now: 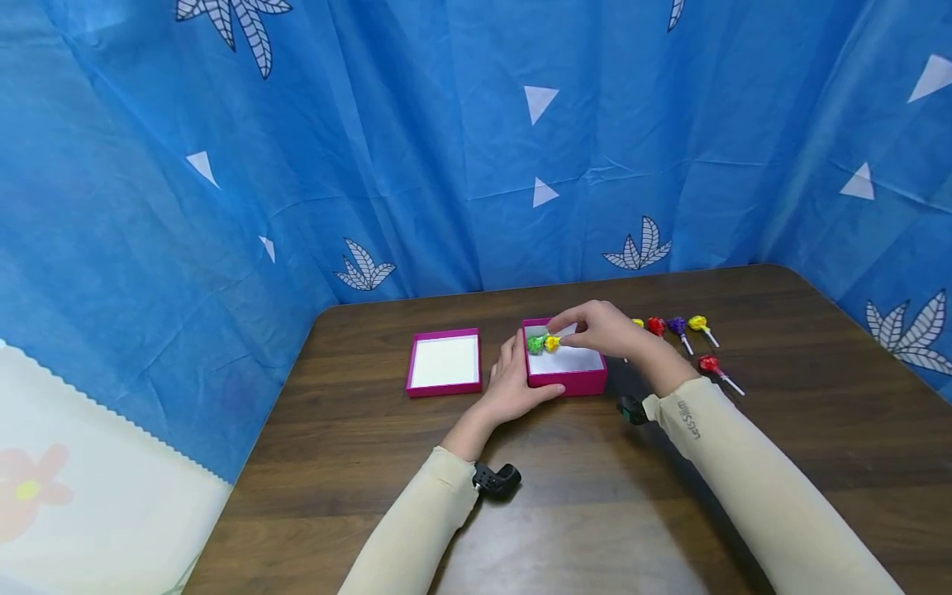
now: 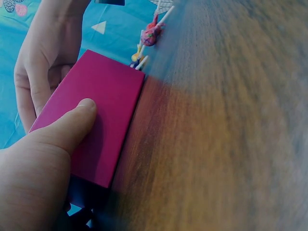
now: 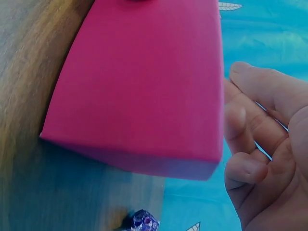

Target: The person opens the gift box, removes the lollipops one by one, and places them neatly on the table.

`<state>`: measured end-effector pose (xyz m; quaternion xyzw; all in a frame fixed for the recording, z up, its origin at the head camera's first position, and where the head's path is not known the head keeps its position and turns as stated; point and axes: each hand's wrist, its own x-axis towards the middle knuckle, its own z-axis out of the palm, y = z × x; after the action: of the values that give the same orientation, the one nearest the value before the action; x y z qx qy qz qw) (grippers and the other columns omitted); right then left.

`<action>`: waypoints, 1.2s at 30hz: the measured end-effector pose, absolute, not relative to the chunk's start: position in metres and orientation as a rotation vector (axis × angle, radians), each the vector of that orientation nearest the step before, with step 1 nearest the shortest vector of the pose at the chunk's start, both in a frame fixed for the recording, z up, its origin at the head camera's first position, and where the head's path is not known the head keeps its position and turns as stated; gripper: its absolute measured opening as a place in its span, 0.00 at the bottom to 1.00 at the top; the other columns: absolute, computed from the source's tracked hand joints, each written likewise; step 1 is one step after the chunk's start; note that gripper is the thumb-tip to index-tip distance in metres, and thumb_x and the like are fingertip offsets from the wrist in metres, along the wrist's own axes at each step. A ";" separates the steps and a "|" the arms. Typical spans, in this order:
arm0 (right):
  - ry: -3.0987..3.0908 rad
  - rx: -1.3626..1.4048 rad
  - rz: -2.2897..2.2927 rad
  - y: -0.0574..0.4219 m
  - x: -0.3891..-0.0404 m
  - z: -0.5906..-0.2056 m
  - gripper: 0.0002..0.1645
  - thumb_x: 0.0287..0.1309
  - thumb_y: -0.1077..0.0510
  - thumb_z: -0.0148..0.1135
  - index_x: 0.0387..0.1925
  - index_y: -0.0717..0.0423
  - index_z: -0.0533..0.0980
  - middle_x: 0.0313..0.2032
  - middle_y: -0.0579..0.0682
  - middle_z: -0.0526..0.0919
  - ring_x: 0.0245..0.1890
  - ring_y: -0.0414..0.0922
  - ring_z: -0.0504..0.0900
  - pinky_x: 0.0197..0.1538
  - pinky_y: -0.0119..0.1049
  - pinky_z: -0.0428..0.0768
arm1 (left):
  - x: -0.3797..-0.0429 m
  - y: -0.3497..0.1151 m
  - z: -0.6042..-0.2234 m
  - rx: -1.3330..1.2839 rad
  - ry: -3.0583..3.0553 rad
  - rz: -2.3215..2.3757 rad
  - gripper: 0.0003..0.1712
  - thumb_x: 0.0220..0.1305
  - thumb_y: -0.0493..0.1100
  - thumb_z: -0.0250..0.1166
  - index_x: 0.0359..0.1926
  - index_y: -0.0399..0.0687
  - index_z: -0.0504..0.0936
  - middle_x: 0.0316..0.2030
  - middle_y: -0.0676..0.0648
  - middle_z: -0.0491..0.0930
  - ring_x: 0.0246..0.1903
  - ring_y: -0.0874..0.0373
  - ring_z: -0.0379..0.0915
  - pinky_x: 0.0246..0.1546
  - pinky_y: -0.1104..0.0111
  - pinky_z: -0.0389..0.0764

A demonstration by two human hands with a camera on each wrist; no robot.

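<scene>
An uncovered magenta box (image 1: 568, 381) with a white inside stands at the middle of the table. My left hand (image 1: 511, 388) holds its near left corner, fingers along the left side and thumb on the front wall. In the left wrist view that thumb lies flat on the box's wall (image 2: 113, 130). Inside the box, at the left, are a green lollipop (image 1: 535, 345) and a yellow lollipop (image 1: 552, 343). Reaching over the right side, my right hand (image 1: 606, 330) pinches the yellow lollipop with thumb and forefinger. The box hides these fingertips in the right wrist view.
Left of the box lies a magenta lid (image 1: 445, 362), white inside facing up. To the right are several loose lollipops, among them a purple one (image 1: 678, 326), a yellow one (image 1: 697, 323) and a red one (image 1: 710, 364). A blue curtain (image 1: 476, 165) hangs behind the table.
</scene>
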<state>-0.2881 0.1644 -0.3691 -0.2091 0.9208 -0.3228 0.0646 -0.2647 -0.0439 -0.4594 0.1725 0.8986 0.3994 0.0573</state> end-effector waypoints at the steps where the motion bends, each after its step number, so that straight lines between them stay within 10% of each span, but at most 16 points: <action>1: 2.775 -0.626 -0.971 0.163 -0.289 -0.370 0.23 0.60 0.59 0.69 0.58 0.53 0.81 0.56 0.56 0.84 0.50 0.53 0.83 0.49 0.41 0.86 | -0.265 -0.044 -0.459 0.525 2.725 1.210 0.70 0.53 0.67 0.71 0.80 0.55 0.33 0.78 0.47 0.43 0.76 0.48 0.46 0.75 0.43 0.53; 23: 2.768 -0.474 -0.860 0.139 -0.300 -0.379 0.22 0.64 0.58 0.64 0.60 0.52 0.80 0.60 0.58 0.82 0.23 0.43 0.82 0.36 0.33 0.80 | -0.267 -0.045 -0.459 0.563 2.723 1.202 0.69 0.54 0.68 0.70 0.80 0.53 0.33 0.78 0.46 0.42 0.76 0.47 0.45 0.75 0.43 0.51; 36: 2.783 -0.438 -0.824 0.133 -0.297 -0.381 0.23 0.63 0.59 0.65 0.60 0.51 0.80 0.60 0.56 0.82 0.58 0.56 0.79 0.54 0.47 0.84 | -0.266 -0.046 -0.459 0.568 2.730 1.193 0.70 0.55 0.69 0.69 0.80 0.49 0.34 0.79 0.45 0.41 0.77 0.46 0.43 0.75 0.43 0.50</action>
<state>-0.2973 0.1326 -0.3807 -0.1485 0.9431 -0.2792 0.1027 -0.2661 -0.0457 -0.4588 0.1870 0.8987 0.3929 0.0543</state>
